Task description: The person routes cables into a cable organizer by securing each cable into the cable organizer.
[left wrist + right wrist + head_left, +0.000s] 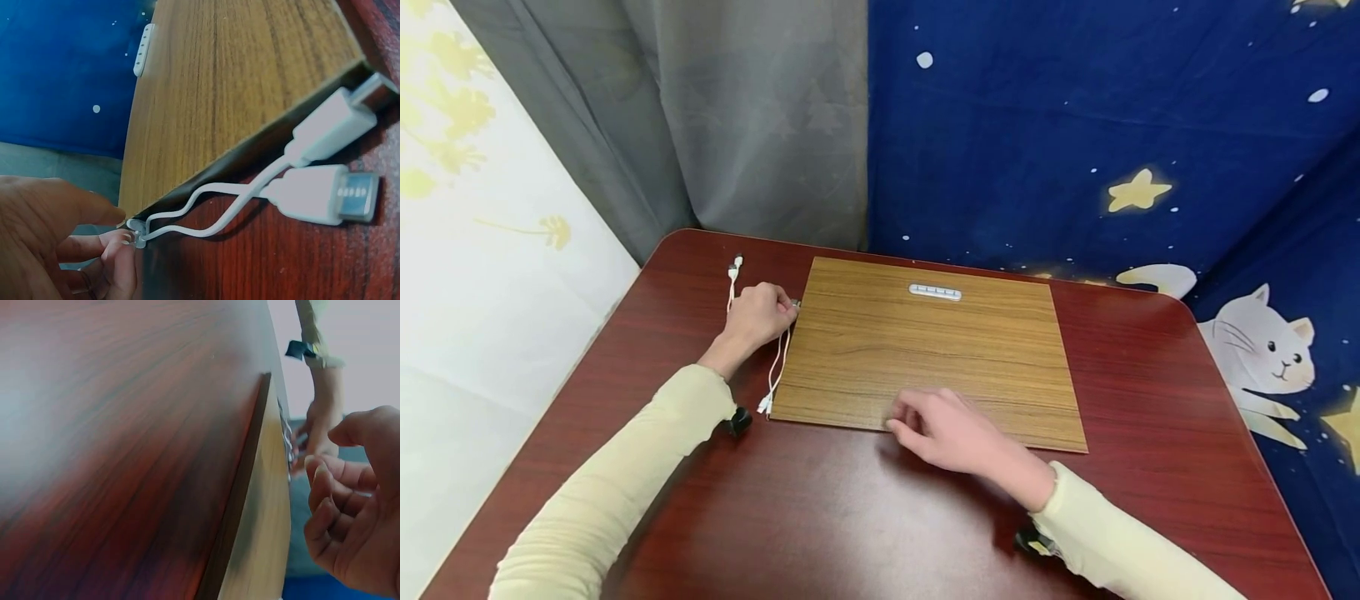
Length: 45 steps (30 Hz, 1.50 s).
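My left hand (758, 314) is at the left edge of a wood-grain board (917, 350). Its thumb and fingertips pinch a small clear cable clip (136, 234), partly hidden by the fingers. White charging cables (206, 230) run from the clip along the board's side, their two plugs (315, 194) lying on the table. More white plugs (734, 267) lie beyond the left hand. Over the board's front edge is my right hand (947, 429), fingers loosely curled and holding nothing. In the right wrist view, the left hand (322, 428) appears small and blurred behind the right fingers.
A white strip with several slots (935, 292) lies near the board's back edge. The board rests on a dark red table (820, 517) with rounded back corners. Behind it hang a grey curtain (760, 125) and a blue starry cloth (1037, 125).
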{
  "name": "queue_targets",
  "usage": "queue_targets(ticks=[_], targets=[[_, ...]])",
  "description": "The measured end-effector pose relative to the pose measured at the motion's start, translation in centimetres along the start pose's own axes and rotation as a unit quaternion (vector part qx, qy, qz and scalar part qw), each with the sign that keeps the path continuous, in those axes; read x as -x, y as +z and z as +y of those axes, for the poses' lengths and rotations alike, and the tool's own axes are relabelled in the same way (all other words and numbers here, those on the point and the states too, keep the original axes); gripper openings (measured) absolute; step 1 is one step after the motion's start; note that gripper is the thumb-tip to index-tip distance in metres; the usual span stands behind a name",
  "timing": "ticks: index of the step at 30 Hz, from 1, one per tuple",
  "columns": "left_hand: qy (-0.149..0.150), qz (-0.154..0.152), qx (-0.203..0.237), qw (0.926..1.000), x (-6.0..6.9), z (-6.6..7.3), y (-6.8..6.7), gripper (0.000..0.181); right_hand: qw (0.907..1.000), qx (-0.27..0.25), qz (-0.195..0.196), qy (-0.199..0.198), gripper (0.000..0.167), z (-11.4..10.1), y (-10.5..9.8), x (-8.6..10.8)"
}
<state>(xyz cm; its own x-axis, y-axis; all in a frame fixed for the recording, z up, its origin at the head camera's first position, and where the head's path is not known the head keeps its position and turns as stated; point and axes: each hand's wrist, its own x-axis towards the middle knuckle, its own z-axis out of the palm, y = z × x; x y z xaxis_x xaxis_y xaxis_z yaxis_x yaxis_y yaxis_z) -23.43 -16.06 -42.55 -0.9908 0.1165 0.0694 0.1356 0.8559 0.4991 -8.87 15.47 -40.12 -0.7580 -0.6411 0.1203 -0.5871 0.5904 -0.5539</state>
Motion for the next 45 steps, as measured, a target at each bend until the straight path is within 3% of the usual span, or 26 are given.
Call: queue_targets(ticks=[6,13,23,38,45], targets=[[-0.008,-0.012,-0.004,0.9999,-0.1,0.4,0.0,0.018,0.9998,-0.01,-0.01,0.013,0.01,-1.2,1.5,-3.1],[-0.01,-0.01,-0.015,0.9998,-0.1,0.4,0.0,0.017,0.9996,-0.004,-0.024,0.011,0.016,-1.9,2.3,-4.9],[-0.02,-0.011,-0.026,0.9994,-0.1,0.3,0.4,0.026,0.9997,-0.007,-0.02,0.007,0.018,-2.0,2.7,-5.6],[-0.034,-0.026,-0.006,0.9991,-0.4,0.2,0.6,0.032,0.9998,-0.002,-0.019,0.007,0.019,-2.0,2.8,-6.8],[-0.042,-0.028,0.007,0.9987,-0.3,0.1,0.3,0.026,0.9997,-0.005,-0.019,0.012,0.019,-1.8,2.8,-7.0]])
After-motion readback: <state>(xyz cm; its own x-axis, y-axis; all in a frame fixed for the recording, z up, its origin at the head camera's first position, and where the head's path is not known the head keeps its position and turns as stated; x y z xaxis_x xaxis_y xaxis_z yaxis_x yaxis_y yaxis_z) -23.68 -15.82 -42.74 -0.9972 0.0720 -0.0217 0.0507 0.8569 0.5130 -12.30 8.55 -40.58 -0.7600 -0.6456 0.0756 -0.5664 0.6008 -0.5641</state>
